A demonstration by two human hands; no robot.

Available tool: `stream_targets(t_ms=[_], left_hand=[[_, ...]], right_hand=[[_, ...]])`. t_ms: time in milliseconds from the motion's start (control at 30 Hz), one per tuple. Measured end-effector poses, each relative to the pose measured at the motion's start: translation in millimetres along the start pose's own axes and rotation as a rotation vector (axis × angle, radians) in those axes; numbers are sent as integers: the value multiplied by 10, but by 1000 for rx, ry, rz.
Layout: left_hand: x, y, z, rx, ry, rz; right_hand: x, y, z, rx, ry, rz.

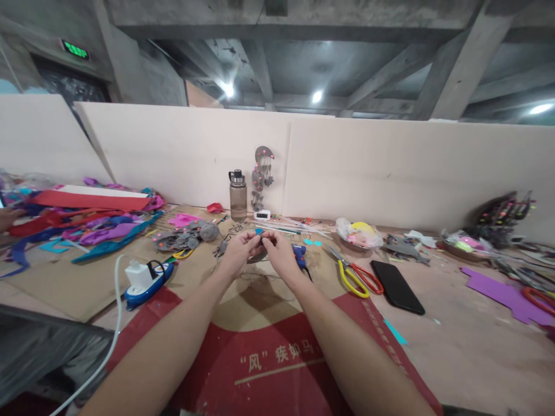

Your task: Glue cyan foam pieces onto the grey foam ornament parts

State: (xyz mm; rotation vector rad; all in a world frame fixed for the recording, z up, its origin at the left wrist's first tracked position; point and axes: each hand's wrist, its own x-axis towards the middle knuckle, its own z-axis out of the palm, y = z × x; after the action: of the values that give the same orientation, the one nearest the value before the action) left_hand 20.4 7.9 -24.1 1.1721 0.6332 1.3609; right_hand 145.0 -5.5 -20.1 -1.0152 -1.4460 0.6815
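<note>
My left hand [241, 249] and my right hand [277, 249] meet over the brown and red paper sheet [269, 358]. Both have their fingers pinched together on a small grey piece [257, 256], largely hidden by the fingers, with a bit of blue at its top. Thin strings hang below it onto the sheet. Just right of my right hand lies a blue glue gun [299, 254]. Grey felt pieces [182, 238] and a ball of grey yarn [210, 230] sit to the left of my left hand.
Scissors with yellow and red handles [356, 277] and a black phone [396, 286] lie at right. A blue power strip [148, 284] with a white cable is at left. A bottle [238, 196] stands behind. Colored felt [104, 222] is piled far left, beside another person's hand [9, 218].
</note>
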Motion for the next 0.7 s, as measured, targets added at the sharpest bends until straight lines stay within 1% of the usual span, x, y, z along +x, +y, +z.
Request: stream_targets(t_ms=[67,233,333,400,467,633,700], left_hand=[[24,-27,-37,13,31,5],[79,-106,-79,103,166,34],[146,-73,-114,6,258,72],[205,14,-176,-128,332,101],[265,142,-269,-261,373,151],[373,450,-529,-501,556,148],[398,516,-605,-569,581,175]], right_hand=[[8,36,14,-22,-30,-1],[3,99,48,-46,-101,10],[-23,105,95,-35,-113,60],[-50,91,136,-18,-138,112],[-85,62,175,-25,-200,143],[-195,-28,202,-170,-426,109],[-245,-57,171,-197,-510,116]])
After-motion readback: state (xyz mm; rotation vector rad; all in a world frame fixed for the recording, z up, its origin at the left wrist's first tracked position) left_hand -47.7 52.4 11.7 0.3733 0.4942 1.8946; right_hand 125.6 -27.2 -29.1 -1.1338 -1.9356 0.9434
